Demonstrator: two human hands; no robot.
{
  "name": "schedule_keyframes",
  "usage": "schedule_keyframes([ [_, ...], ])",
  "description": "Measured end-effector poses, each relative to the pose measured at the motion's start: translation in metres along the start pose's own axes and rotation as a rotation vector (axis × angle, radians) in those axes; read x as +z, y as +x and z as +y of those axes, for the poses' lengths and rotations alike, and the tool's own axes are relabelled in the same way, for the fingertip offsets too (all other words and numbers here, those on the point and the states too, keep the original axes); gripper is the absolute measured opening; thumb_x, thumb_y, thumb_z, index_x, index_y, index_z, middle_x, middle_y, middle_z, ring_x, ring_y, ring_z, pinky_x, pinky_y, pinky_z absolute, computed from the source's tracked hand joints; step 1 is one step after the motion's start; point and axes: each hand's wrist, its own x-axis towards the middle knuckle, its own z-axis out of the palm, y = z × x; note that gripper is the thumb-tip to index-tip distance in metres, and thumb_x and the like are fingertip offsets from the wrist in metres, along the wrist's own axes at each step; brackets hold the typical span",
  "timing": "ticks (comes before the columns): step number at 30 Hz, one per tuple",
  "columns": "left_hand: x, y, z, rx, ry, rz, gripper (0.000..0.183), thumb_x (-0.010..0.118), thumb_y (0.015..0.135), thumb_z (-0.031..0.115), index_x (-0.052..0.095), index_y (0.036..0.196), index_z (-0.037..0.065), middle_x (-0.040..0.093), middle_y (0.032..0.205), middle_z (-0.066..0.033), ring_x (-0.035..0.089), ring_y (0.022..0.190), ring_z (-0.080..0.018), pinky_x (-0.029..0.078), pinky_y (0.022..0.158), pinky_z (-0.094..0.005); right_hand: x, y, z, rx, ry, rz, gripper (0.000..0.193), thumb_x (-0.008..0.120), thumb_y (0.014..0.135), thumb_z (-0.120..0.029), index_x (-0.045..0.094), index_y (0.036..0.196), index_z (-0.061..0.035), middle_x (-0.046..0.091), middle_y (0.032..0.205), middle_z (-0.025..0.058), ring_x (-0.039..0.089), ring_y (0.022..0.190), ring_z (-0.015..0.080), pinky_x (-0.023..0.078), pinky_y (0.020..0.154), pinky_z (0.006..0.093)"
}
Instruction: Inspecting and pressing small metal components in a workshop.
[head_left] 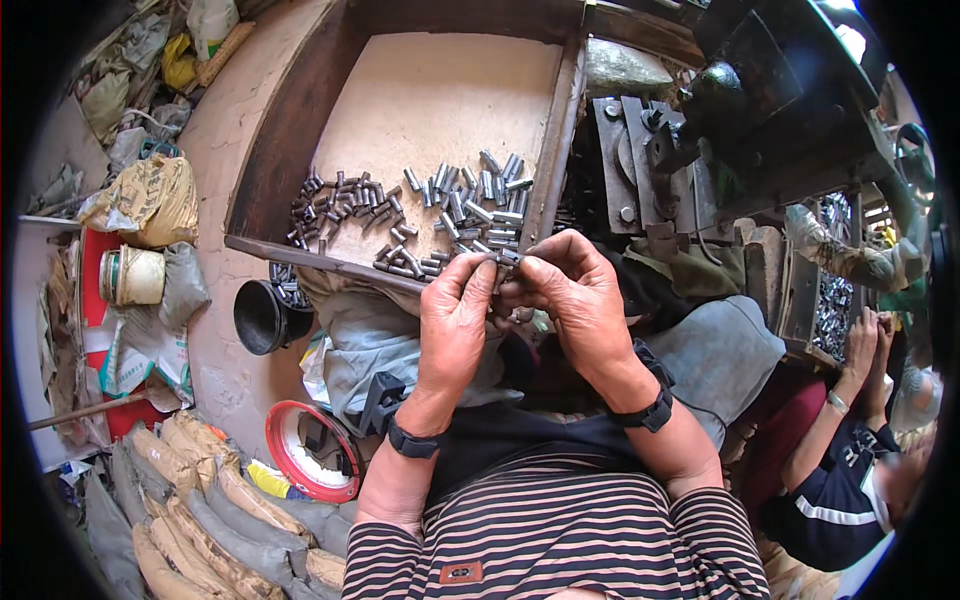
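Note:
Both hands meet at the near edge of a wooden tray (390,278). A small shiny metal sleeve (508,257) lies between their fingertips. My left hand (452,305) pinches one end of it with thumb and forefinger. My right hand (578,295) grips the other end, its fingers curled in; whether a second part sits inside the piece is too small to tell. Beyond them in the tray, darker headed metal pins (345,200) are heaped on the left. Brighter metal sleeves (480,200) lie loose to the right, close to the tray's side wall.
A dark metal machine (740,110) stands at right. Past it, a co-worker's hands (868,335) are beside a bin of metal parts (832,310). On the left are a black bucket (268,318), a red-rimmed ring (290,465), stacked sacks (200,510) and a white tub (135,275).

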Motion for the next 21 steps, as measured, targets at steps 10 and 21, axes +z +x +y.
schedule_keyframes([
  [10, -0.018, 0.007, 0.009, -0.158, -0.184, -0.162, 0.020, 0.052, 0.096, 0.012, 0.055, 0.113, 0.001, 0.065, 0.095, -0.0080, 0.067, 0.075, -0.0158, 0.059, 0.063, -0.0290, -0.007, 0.004, 0.000, -0.018, -0.089, 0.006, 0.011, 0.062, 0.090, -0.009, 0.055, 0.094, -0.0011, 0.063, 0.087, 0.0064, 0.065, 0.076, 0.0138, 0.056, 0.071, 0.0286],
  [21, -0.019, 0.008, -0.002, -0.108, -0.338, -0.099, 0.019, 0.057, 0.094, 0.010, 0.057, 0.111, 0.003, 0.066, 0.092, -0.0060, 0.066, 0.083, -0.0134, 0.057, 0.067, -0.0256, -0.017, -0.004, -0.008, -0.099, -0.382, -0.039, 0.013, 0.061, 0.092, -0.014, 0.056, 0.088, -0.0020, 0.058, 0.072, 0.0016, 0.055, 0.064, 0.0083, 0.046, 0.062, 0.0231],
])
